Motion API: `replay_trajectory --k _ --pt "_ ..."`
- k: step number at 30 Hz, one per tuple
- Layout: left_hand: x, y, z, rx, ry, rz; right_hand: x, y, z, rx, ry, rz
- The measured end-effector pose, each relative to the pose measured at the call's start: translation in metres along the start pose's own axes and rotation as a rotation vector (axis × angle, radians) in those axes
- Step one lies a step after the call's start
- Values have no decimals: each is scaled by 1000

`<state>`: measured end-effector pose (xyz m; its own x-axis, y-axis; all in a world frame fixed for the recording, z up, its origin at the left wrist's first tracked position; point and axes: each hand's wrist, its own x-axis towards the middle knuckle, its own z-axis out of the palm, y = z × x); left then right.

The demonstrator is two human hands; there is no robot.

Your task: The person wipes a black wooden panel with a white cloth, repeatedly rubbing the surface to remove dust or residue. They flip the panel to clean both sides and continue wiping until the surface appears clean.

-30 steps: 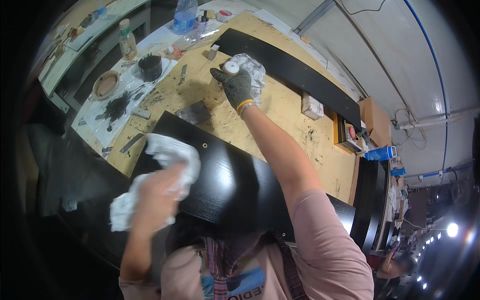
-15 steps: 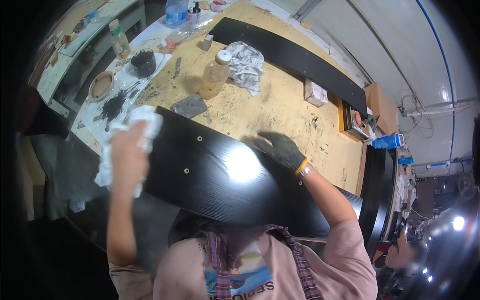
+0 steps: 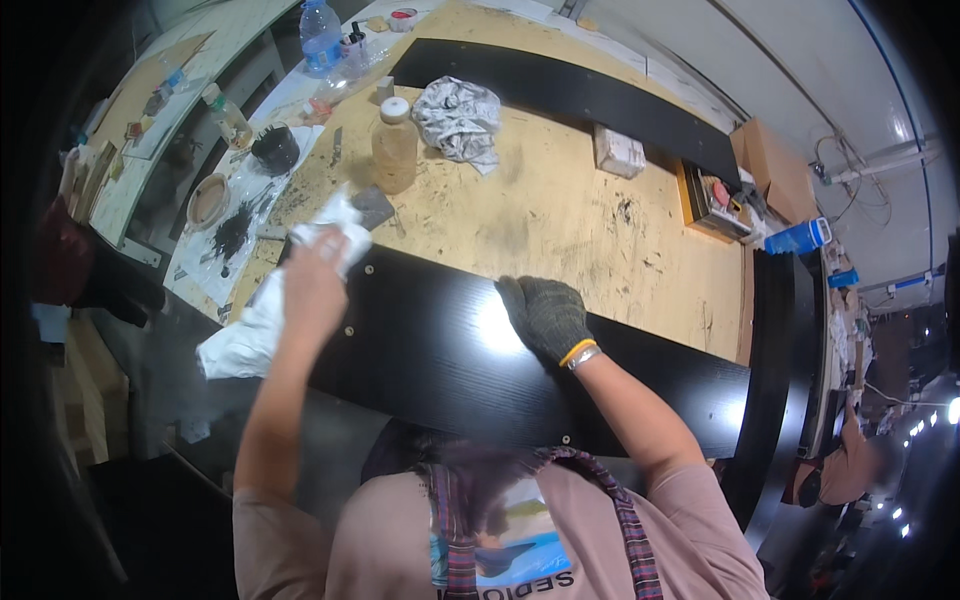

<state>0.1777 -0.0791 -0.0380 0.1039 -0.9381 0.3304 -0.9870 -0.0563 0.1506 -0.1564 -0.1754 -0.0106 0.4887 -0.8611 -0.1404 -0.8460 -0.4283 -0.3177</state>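
Observation:
My bare left hand [image 3: 318, 285] is closed on a bunched white cloth [image 3: 250, 335], pressed to the left end of a long black board [image 3: 430, 350]. The cloth laps past the far left corner and hangs off the end. My right hand [image 3: 550, 318], in a dark grey knit glove with a yellow cuff, grips the board's far edge near its middle, fingers curled over it. Small brass-coloured holes dot the glossy, grained surface. Just beyond the left corner lie a grey block [image 3: 372, 207] and a capped bottle of cloudy liquid [image 3: 395, 148].
A crumpled grey-white rag [image 3: 458, 118] lies behind the bottle. Another black board [image 3: 560, 88] spans the back, near a wrapped block [image 3: 619, 150]. At left sit a black-stained pot [image 3: 274, 150] and a round dish [image 3: 208, 201]. More black boards [image 3: 775, 370] stand at right.
My left hand has moved the cloth along the board's end, up to the far corner. My right hand, blurred over the far edge before, now rests still and closed on it. The view has turned slightly.

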Motion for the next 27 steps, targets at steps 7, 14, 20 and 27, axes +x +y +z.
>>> replay_trajectory --k 7,14,20,27 --pt "-25 60 10 22 -86 24 2 5 1 2 -61 63" --pt "-25 -17 -19 69 48 -177 -1 -5 -7 29 -140 -35" --pt "-104 59 -16 -56 81 -21 0 15 4 29 -42 -52" --pt "-113 -9 -29 251 129 -154 3 16 19 22 37 -88"
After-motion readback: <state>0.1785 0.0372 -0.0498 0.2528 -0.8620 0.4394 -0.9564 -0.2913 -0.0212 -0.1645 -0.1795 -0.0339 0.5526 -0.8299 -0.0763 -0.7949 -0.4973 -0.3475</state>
